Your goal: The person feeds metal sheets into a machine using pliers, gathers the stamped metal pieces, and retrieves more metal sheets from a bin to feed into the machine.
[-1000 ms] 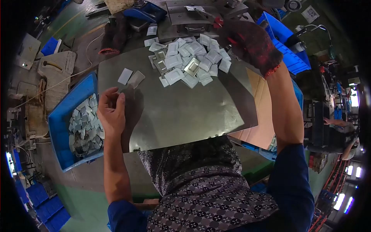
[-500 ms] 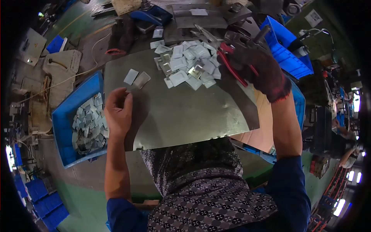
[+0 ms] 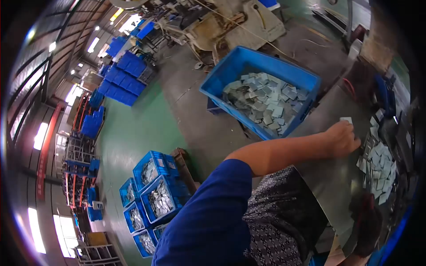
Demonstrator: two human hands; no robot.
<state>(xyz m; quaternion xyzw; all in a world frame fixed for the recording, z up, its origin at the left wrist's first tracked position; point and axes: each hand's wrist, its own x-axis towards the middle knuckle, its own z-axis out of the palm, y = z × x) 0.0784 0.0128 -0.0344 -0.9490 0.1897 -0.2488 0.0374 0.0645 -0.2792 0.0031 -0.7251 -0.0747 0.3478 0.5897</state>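
My left hand (image 3: 341,138), bare, is over the metal sheet tabletop (image 3: 330,173) with its fingers curled closed. A small flat metal plate (image 3: 346,119) shows right beside its knuckles. Whether the fingers grip anything is hidden. At the lower right, my right hand (image 3: 369,228), in a dark glove, is dim and partly in shadow. It is closed around red-handled pliers (image 3: 367,201), of which only a bit of red shows. Between the hands and further out lies a heap of small pale metal plates (image 3: 380,168).
A large blue bin (image 3: 259,123) holding many metal plates stands beside the table. Several blue crates (image 3: 171,188) filled with metal parts sit on the floor behind. Stacked blue bins (image 3: 126,77) and shelving (image 3: 80,155) are farther off. A dark glove (image 3: 355,80) lies beyond the table.
My view has swung far to the left, bringing the blue bin and floor crates into sight. My left hand has moved to the loose plates; my right hand still holds the pliers.
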